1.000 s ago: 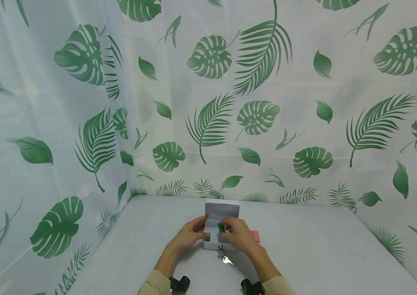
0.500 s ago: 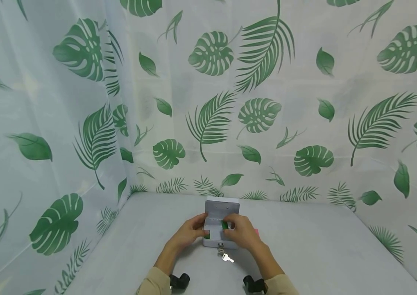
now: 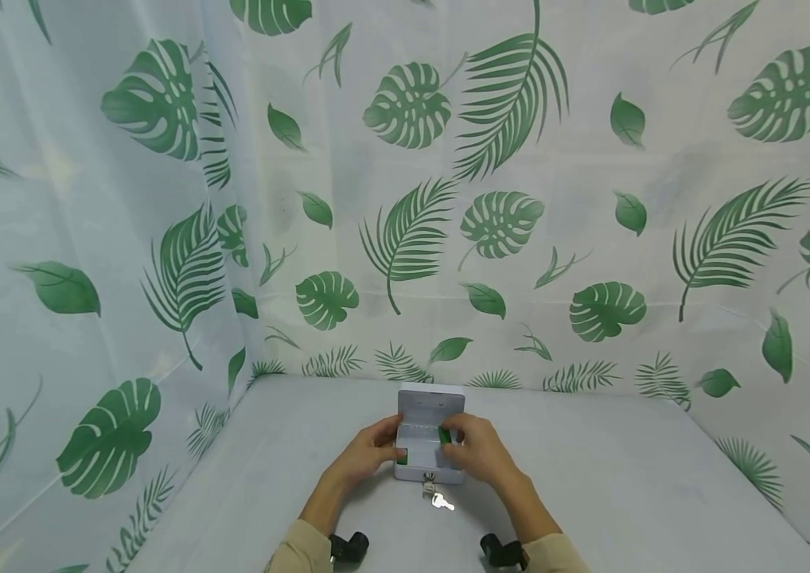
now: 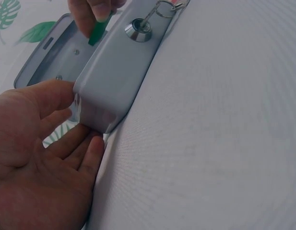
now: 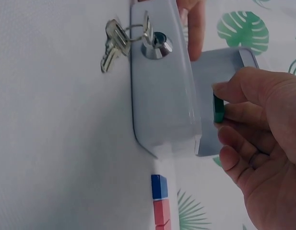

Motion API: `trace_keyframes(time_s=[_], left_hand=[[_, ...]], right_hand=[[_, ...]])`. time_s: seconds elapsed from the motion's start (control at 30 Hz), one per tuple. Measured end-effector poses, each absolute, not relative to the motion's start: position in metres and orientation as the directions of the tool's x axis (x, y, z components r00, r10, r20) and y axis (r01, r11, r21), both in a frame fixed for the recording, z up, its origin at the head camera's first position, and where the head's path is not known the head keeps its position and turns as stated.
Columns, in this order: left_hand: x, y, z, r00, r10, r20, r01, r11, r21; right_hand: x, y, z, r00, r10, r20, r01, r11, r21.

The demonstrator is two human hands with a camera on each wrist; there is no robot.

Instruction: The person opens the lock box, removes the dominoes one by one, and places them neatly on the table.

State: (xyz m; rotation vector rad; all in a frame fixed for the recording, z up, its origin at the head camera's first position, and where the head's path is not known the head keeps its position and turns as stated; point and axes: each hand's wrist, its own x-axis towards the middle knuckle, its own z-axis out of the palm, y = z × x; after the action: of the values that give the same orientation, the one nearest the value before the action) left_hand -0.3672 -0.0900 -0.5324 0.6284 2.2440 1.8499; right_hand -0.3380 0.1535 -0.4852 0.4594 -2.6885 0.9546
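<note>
A small grey metal box (image 3: 430,471) stands on the table with its lid (image 3: 432,402) raised. A key sits in its front lock (image 5: 156,45), and spare keys (image 3: 439,500) hang from it on a ring. My left hand (image 3: 365,454) rests against the box's left corner (image 4: 97,108), thumb on the rim and fingers lying fairly straight along the side. My right hand (image 3: 475,455) pinches a small green block (image 5: 218,108) over the right side of the open box. A second green piece (image 3: 401,458) shows inside, by my left thumb.
A blue block (image 5: 159,187) and a pink block (image 5: 161,212) lie on the table just to the right of the box. The grey table (image 3: 627,477) is walled by leaf-print curtains (image 3: 505,239) at the back and on both sides.
My right hand has carried the green block a little back and to the right over the box, and now covers the pink block in the head view. The left hand has stayed put.
</note>
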Motion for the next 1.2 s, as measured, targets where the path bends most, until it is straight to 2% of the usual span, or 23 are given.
trace_keyframes(time_s=[0.63,1.2], left_hand=[[-0.368,-0.089,-0.533,-0.900,0.415,0.136,0.212,0.142,0.967],[-0.367,-0.089,-0.532,-0.900,0.415,0.130,0.200,0.128,0.971]], right_hand=[[-0.338,0.172,-0.481,-0.941,-0.148,0.303,-0.311,0.729,-0.610],[-0.339,0.182,-0.477,-0.959,-0.107,0.262,-0.250,0.754,-0.607]])
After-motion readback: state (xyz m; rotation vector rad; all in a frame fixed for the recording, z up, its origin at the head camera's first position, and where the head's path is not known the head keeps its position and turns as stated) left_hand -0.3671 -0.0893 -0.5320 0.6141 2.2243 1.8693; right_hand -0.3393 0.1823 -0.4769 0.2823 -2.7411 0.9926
